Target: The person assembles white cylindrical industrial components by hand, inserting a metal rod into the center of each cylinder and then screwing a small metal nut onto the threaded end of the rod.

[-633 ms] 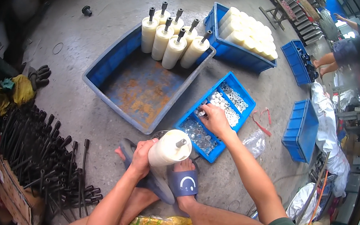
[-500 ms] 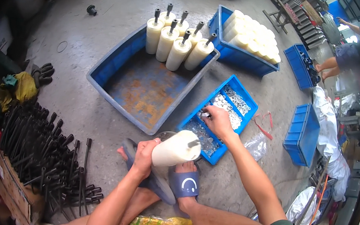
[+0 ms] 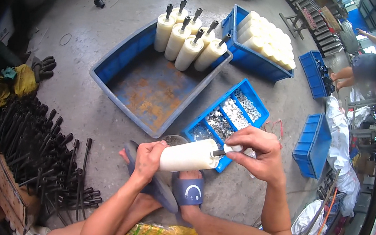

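My left hand (image 3: 149, 160) is wrapped round the near end of a cream-white roller (image 3: 187, 156), which lies almost level and points to the right. A dark shaft (image 3: 219, 153) sticks out of its right end. At that shaft's tip my right hand (image 3: 260, 152) pinches a small white ring-like part (image 3: 232, 148) between thumb and fingers; whether it is on the shaft I cannot tell. Just beyond stands a blue divided bin (image 3: 252, 89) with small white, metal and clear parts in its compartments.
A large blue tub (image 3: 105, 87) holds several upright rollers (image 3: 190, 53) with shafts. Behind it a blue crate (image 3: 240, 53) is full of white rollers. Dark rods (image 3: 40, 145) are heaped at the left. An upended blue crate (image 3: 311, 144) stands right; a person (image 3: 373, 62) is at the far right.
My right hand has come out of the divided bin to the roller's end, carrying a white part. The roller has turned from tilted up to nearly level, its shaft now facing right.
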{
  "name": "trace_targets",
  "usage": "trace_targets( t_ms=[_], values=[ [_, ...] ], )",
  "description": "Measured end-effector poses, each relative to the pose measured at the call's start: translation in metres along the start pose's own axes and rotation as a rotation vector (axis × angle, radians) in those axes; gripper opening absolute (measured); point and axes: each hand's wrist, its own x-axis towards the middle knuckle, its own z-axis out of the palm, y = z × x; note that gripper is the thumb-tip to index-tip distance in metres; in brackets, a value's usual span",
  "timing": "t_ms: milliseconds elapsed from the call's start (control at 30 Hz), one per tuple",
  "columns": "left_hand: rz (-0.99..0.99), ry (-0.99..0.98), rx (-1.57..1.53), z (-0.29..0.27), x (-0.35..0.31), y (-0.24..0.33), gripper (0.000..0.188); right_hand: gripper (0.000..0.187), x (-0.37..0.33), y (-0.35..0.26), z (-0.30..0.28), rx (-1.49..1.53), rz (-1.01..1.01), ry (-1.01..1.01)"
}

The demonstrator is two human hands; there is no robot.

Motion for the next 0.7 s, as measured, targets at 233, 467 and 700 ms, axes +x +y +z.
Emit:
trace_targets(
  t_ms=[233, 467, 700],
  values=[
    [0.032, -0.097, 0.028, 0.002, -0.021, -0.024, 0.045, 0.021, -0.004, -0.015, 0.001, -0.145, 0.072, -0.032],
    [0.209, 0.276, 0.405, -0.026, 0.018, -0.006, 0.038, 0.027, -0.013, -0.015, 0.003, -0.238, -0.066, 0.031],
    [-0.086, 0.247, 0.193, -0.098, 0.025, -0.052, 0.038, 0.024, -0.001, -0.029, 0.015, 0.037, -0.071, -0.068]
  ],
)
